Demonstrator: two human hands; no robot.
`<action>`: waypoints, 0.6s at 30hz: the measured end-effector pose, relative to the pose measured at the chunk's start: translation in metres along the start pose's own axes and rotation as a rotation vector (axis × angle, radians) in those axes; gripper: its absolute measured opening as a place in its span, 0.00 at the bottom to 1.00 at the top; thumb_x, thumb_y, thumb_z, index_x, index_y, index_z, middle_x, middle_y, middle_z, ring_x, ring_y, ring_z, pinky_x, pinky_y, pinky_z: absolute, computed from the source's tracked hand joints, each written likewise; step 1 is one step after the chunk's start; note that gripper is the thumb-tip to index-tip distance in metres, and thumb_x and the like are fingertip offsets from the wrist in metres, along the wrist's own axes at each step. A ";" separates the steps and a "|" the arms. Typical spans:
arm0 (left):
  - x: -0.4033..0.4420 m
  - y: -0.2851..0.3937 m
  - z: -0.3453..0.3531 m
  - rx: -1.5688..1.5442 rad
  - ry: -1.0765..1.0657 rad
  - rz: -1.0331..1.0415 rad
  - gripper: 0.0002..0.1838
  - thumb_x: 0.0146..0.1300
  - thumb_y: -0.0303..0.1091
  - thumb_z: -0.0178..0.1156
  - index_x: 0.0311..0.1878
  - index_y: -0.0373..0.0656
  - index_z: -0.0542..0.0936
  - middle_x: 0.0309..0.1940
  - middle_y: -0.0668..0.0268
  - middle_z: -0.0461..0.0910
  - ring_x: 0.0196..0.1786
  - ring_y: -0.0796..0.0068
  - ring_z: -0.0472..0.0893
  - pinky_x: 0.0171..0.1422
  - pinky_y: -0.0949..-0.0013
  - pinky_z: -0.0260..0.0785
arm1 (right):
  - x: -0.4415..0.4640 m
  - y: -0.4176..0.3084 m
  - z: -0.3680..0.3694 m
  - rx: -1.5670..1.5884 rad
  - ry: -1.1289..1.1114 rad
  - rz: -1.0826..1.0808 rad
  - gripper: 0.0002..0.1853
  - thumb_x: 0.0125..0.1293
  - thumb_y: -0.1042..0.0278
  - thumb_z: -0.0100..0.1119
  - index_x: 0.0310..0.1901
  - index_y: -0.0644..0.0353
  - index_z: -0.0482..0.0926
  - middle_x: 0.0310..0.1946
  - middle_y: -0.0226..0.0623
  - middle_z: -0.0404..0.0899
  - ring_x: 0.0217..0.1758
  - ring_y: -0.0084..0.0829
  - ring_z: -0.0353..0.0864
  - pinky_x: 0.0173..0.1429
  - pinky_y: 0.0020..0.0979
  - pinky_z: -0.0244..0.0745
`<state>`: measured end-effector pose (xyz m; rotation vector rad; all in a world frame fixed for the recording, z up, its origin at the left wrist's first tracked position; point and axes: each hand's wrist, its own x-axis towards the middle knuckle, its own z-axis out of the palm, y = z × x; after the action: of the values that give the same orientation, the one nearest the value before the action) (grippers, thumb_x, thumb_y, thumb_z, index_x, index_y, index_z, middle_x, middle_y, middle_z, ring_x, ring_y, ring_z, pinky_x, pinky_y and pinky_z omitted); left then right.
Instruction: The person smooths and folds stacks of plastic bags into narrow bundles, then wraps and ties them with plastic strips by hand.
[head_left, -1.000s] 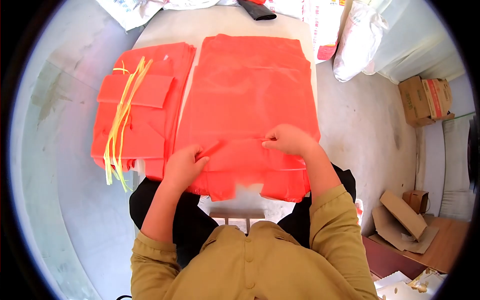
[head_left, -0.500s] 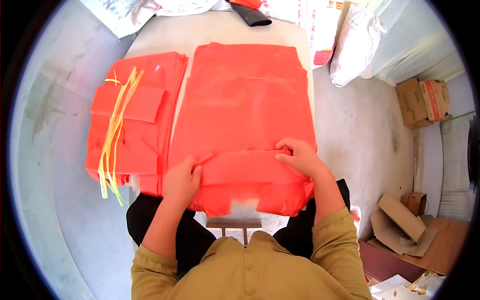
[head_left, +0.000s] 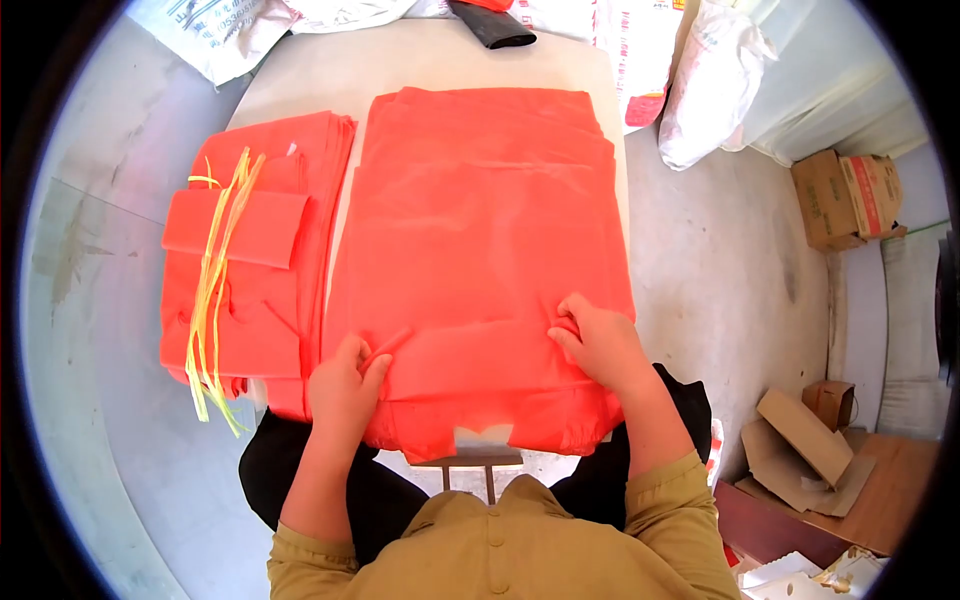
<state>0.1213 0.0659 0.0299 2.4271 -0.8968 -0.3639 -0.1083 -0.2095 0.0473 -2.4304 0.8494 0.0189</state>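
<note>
A large stack of thin red plastic bags [head_left: 480, 220] lies flat in front of me, its near edge hanging down with a notch in the middle. My left hand [head_left: 345, 385] pinches a raised fold of the top bag at the lower left. On the right side, my right hand [head_left: 597, 345] has its fingers closed on the same top layer. To the left is a second pile of folded red bags [head_left: 270, 320], with yellow strips [head_left: 215, 290] lying across it.
Both piles rest on a pale table [head_left: 330, 65]. A black tube-like item [head_left: 497, 28] and white printed sacks [head_left: 220, 35] are at the far edge. A wrapped white bundle [head_left: 712, 90], cardboard boxes [head_left: 835, 205] and opened cardboard [head_left: 800, 455] are to the right.
Both hands have moved nearer to my body, still at the top bag, and the left one has gone a little left. The piles appear lower and further left in view.
</note>
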 end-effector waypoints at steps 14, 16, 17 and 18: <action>0.004 -0.012 0.012 0.108 0.057 0.047 0.18 0.68 0.48 0.71 0.37 0.44 0.75 0.20 0.57 0.78 0.27 0.47 0.81 0.32 0.49 0.69 | -0.030 0.028 -0.027 -0.196 0.199 0.112 0.12 0.66 0.61 0.71 0.44 0.56 0.81 0.38 0.39 0.87 0.42 0.46 0.87 0.46 0.44 0.81; 0.003 -0.010 0.012 0.121 0.099 0.086 0.18 0.69 0.47 0.70 0.37 0.44 0.75 0.20 0.58 0.78 0.26 0.48 0.81 0.31 0.49 0.69 | -0.035 0.022 -0.029 -0.112 0.204 -0.072 0.15 0.62 0.64 0.74 0.48 0.56 0.83 0.43 0.38 0.87 0.47 0.43 0.86 0.49 0.43 0.81; 0.002 -0.009 0.012 0.157 0.095 0.084 0.18 0.68 0.47 0.71 0.38 0.44 0.76 0.23 0.58 0.80 0.29 0.48 0.82 0.33 0.49 0.70 | -0.039 0.020 -0.025 -0.068 0.150 -0.229 0.18 0.60 0.65 0.75 0.51 0.55 0.83 0.48 0.39 0.87 0.52 0.43 0.85 0.54 0.43 0.81; 0.002 -0.007 0.012 0.195 0.092 0.081 0.18 0.67 0.46 0.71 0.39 0.43 0.77 0.26 0.57 0.81 0.32 0.48 0.82 0.34 0.49 0.71 | -0.041 0.016 -0.022 -0.022 0.096 -0.386 0.22 0.58 0.66 0.77 0.55 0.55 0.83 0.53 0.39 0.86 0.57 0.43 0.84 0.58 0.43 0.81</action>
<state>0.1216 0.0649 0.0159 2.5503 -1.0277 -0.1395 -0.1539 -0.2073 0.0655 -2.5922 0.4076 -0.2350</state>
